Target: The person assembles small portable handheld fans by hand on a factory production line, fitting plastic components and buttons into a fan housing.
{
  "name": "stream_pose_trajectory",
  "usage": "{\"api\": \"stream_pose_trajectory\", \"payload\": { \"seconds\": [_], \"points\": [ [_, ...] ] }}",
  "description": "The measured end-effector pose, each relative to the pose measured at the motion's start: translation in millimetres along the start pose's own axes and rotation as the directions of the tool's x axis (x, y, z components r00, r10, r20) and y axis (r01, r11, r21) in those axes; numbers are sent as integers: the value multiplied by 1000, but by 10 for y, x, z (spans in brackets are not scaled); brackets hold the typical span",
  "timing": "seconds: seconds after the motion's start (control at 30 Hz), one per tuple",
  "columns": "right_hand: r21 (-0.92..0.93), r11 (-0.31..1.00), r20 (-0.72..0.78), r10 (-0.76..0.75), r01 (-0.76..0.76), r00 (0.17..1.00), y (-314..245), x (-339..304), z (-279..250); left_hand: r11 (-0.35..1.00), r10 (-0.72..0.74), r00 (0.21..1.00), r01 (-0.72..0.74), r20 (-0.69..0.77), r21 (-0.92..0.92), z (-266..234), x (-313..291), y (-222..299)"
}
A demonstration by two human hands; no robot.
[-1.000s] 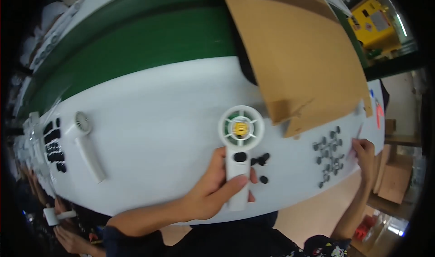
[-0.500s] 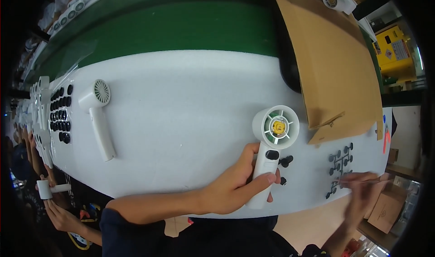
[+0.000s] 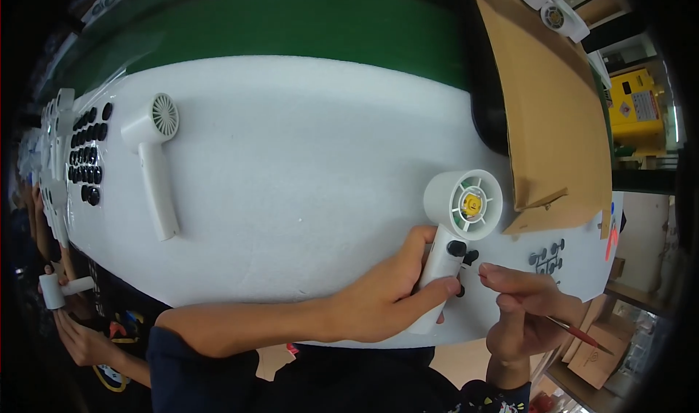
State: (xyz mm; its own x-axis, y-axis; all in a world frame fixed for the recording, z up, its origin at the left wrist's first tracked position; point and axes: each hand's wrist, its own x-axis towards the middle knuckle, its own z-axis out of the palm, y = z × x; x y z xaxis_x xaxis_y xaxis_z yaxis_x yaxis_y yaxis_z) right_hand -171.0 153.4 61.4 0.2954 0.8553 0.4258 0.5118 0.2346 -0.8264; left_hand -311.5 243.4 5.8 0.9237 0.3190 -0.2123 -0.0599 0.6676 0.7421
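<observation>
My left hand [image 3: 389, 293] is wrapped around the handle of a white handheld fan [image 3: 441, 256]. The fan's round head points up, with spokes and a yellow centre showing, and a black button sits on the handle. My right hand [image 3: 535, 307] is closed on a slim red tool [image 3: 582, 334] whose exact kind I cannot make out. Its thin tip seems to reach toward the fan's handle, just below the button. Small black parts [image 3: 472, 256] lie behind the handle, partly hidden by it.
Another white fan [image 3: 156, 172] lies at left, near rows of black round parts [image 3: 87, 154]. Dark small parts on a sprue [image 3: 547, 256] lie at right. A cardboard sheet [image 3: 561, 114] stands at the far right. At the far left, a co-worker's hand [image 3: 87, 340] is near a white fan.
My right hand has moved left from beside the dark sprue to the fan's handle, and its tool now shows clearly. The view has shifted slightly; my left hand keeps holding the fan.
</observation>
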Motion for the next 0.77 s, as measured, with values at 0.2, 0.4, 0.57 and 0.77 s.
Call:
{"api": "stream_pose_trajectory", "payload": {
  "seconds": [0.2, 0.4, 0.57, 0.77],
  "points": [
    [-150, 984, 168, -67, 93, 983, 32, 78, -7, 995, 44, 999, -45, 6, 90, -13, -4, -41],
    [-194, 975, 195, -66, 104, 979, 87, 77, 29, 969, 68, 995, -49, -74, 240, 21, 5, -20],
    [-219, 958, 246, -129, 185, 961, 161, 23, 35, 924, 69, 991, -20, -115, 383, 39, -13, 1],
    [-196, 943, 265, -213, 269, 940, 215, -6, 46, 889, 61, 991, 0, -120, 459, 40, -38, 66]
  ]
}}
